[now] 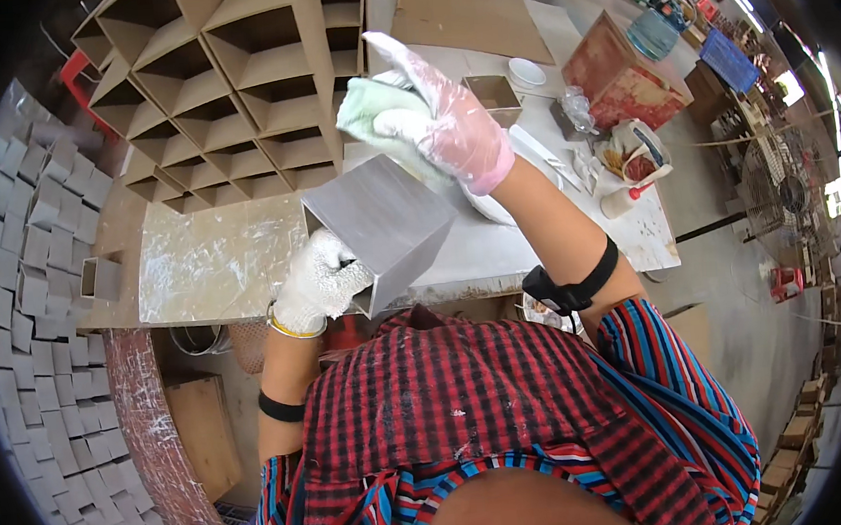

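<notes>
A grey, open-ended rectangular box (383, 216) is tilted in front of my chest, over the table's near edge. My left hand (307, 288), in a white knit glove, reaches into its open end and grips it, with some fingers hidden inside. Above the box, my right hand (451, 134) wears a white glove with a pinkish covering over the palm and wrist. It is closed on a pale green cloth (371, 115), index finger stretched out past it. The cloth hangs close to the box's far edge; whether they touch I cannot tell.
Brown open-fronted boxes (315, 75) are stacked at the table's back left. A small box (100, 278) stands on its left end. Many grey boxes (59, 385) are piled far left. A white bowl (525, 72), a red-capped bottle (619, 202) and a red-stained crate (622, 73) lie right.
</notes>
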Available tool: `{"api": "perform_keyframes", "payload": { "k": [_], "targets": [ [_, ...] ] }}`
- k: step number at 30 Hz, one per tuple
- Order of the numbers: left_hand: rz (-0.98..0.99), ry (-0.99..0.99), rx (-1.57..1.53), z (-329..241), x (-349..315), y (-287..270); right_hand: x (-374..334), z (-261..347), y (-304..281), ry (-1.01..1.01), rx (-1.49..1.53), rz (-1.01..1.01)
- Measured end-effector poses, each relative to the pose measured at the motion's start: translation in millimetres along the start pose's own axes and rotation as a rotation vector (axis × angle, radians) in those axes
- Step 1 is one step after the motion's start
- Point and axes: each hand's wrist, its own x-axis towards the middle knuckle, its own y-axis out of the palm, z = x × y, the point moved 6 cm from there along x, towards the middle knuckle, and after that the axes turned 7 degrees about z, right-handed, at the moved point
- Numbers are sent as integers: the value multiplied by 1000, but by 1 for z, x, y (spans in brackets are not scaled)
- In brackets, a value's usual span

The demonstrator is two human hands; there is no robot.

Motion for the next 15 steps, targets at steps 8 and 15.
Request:
{"api": "perform_keyframes", "payload": {
  "k": [8,15],
  "targets": [
    [127,-1,44,1,-20,-13,39,-6,64,-132,-178,364],
    [-346,-124,-226,21,-92,-66,44,-57,66,72,-419,112]
  ]
}}
